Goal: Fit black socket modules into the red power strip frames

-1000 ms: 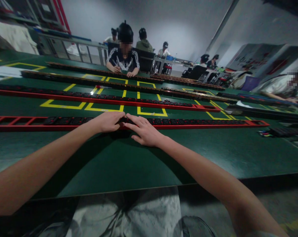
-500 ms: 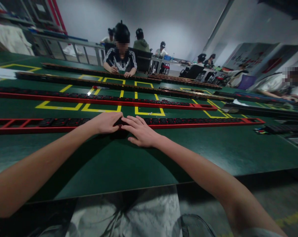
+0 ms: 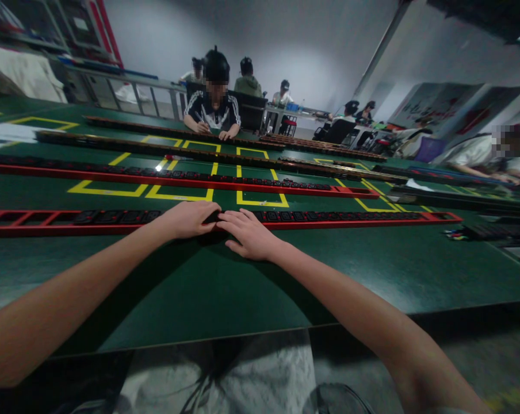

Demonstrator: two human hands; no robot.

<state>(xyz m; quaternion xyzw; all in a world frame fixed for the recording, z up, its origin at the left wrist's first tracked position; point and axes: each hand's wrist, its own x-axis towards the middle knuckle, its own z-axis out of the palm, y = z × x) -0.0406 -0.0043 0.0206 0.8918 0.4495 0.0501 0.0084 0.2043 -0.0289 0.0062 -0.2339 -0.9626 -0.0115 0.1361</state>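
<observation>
On the green bench (image 3: 199,287), both hands meet at a red rail (image 3: 350,222).
Black socket modules (image 3: 113,217) sit in the rail; left hand (image 3: 191,219) curls over one, its grip hidden, cannot tell; right hand (image 3: 249,234) lies flat on the rail, grip open, holding nothing.

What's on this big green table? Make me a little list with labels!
Left hand: on the near strip, beside the right hand
Right hand: flat, fingers spread, on the same strip
Near strip: long, red, black sockets in it, empty slots at its left end
Table: green, yellow lines
Behind: more strips, side by side
People: one person across, others farther back
</observation>
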